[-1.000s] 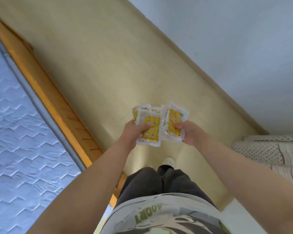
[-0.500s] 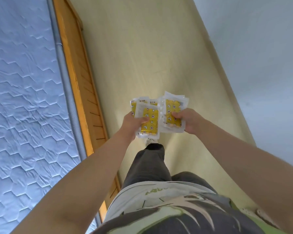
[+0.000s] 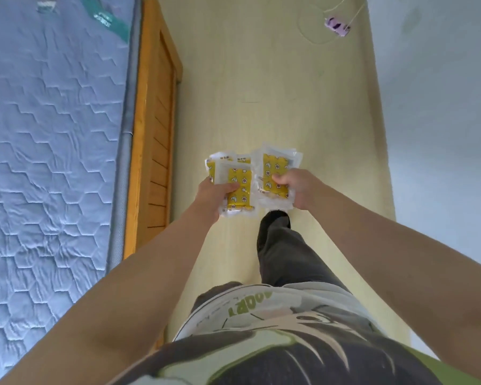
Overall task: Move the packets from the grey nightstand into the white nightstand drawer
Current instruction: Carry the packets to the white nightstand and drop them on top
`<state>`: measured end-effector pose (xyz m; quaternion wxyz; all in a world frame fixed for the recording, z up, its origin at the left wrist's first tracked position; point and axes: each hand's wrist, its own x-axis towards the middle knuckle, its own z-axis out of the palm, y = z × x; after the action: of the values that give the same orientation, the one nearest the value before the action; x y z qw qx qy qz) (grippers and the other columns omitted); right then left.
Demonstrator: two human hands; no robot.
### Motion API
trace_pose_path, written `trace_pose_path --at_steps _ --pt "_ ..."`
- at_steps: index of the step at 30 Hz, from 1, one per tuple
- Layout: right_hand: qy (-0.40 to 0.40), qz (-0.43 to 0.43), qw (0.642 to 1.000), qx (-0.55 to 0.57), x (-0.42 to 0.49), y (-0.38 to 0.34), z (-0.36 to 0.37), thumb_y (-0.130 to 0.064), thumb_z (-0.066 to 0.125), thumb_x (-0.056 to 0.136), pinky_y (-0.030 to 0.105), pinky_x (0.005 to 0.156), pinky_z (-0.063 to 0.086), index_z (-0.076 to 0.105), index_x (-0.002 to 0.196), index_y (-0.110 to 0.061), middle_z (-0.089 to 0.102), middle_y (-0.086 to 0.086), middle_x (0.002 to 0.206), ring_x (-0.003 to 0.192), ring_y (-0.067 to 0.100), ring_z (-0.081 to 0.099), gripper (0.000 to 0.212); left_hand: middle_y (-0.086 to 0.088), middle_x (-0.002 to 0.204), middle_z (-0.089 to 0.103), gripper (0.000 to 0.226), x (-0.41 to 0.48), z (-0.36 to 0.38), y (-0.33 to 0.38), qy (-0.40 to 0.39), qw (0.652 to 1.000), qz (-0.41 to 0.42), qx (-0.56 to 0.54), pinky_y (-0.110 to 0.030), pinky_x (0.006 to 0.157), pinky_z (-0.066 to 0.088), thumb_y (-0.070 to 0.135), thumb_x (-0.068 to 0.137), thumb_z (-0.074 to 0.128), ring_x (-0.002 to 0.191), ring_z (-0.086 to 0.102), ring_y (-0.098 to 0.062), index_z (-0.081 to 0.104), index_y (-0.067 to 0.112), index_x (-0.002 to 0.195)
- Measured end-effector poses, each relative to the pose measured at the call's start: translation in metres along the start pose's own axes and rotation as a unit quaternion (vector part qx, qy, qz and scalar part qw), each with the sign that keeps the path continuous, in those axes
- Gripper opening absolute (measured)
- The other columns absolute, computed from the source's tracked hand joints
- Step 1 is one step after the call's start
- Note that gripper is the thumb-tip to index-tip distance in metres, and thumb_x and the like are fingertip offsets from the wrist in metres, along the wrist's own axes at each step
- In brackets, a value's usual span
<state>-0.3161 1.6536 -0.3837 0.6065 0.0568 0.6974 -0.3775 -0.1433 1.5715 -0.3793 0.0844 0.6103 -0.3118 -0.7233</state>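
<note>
I hold clear packets with yellow patterned contents in front of me above the floor. My left hand (image 3: 215, 193) grips a small fanned stack of packets (image 3: 235, 187), thumb on top. My right hand (image 3: 295, 187) grips another packet or two (image 3: 275, 169) right beside them, the edges overlapping. Neither the grey nightstand nor the white nightstand is in view.
A bed with a blue quilted mattress (image 3: 47, 134) and an orange wooden frame (image 3: 153, 140) runs along the left. A pale wood floor strip (image 3: 261, 93) leads ahead, a white wall (image 3: 439, 107) on the right. A small purple object on a cord (image 3: 337, 26) lies far ahead.
The view has swung as I walk: the bed now runs straight along the left and the floor stretches ahead. Both hands keep the same hold on the packets.
</note>
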Motion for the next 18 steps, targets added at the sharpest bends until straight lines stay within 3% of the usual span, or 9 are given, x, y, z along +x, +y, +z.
trace_pose_path --at_steps 4,8,10,13,18 --pt "0.006 0.006 0.996 -0.089 0.062 -0.116 0.015 -0.016 0.077 0.074 0.046 0.104 0.040 0.061 0.116 -0.010 0.062 0.007 0.119 0.115 0.030 0.055 0.045 -0.016 0.105 0.069 0.041 0.050 0.023 0.081 0.036 0.997 0.005 -0.066 -0.044 0.072 0.057 -0.005 0.078 0.072 0.083 0.069 -0.028 0.059 0.004 0.116" --pt "-0.028 -0.005 0.986 -0.167 0.095 -0.211 0.058 -0.009 0.073 0.080 0.045 0.102 0.043 0.064 0.101 -0.009 0.064 0.011 0.119 0.112 0.029 0.059 0.024 -0.013 0.101 0.070 0.036 0.091 0.019 0.147 0.106 0.988 0.005 -0.109 -0.051 0.079 0.057 -0.002 0.074 0.077 0.086 0.070 -0.030 0.060 0.010 0.103" --pt "-0.051 0.004 0.980 -0.194 0.110 -0.251 0.089 -0.006 0.069 0.082 0.047 0.099 0.046 0.064 0.099 -0.010 0.065 0.009 0.116 0.108 0.029 0.061 0.019 -0.008 0.098 0.070 0.032 0.110 0.006 0.179 0.132 0.983 0.012 -0.126 -0.046 0.077 0.058 0.001 0.075 0.078 0.085 0.070 -0.027 0.060 0.014 0.098" --pt "-0.087 0.003 0.967 -0.241 0.138 -0.308 0.146 -0.003 0.066 0.084 0.051 0.093 0.049 0.063 0.112 -0.008 0.067 0.010 0.113 0.103 0.030 0.065 0.029 -0.001 0.094 0.069 0.033 0.142 -0.024 0.229 0.175 0.969 0.012 -0.176 -0.039 0.071 0.058 0.006 0.077 0.077 0.081 0.069 -0.020 0.058 0.016 0.102" --pt "-0.133 -0.020 0.936 -0.324 0.189 -0.403 0.263 -0.010 0.072 0.077 0.048 0.091 0.051 0.066 0.106 -0.011 0.069 0.007 0.107 0.100 0.029 0.065 0.030 -0.007 0.102 0.070 0.042 0.199 -0.088 0.313 0.240 0.931 -0.006 -0.277 -0.043 0.070 0.060 0.007 0.076 0.077 0.079 0.071 -0.023 0.057 0.011 0.113"
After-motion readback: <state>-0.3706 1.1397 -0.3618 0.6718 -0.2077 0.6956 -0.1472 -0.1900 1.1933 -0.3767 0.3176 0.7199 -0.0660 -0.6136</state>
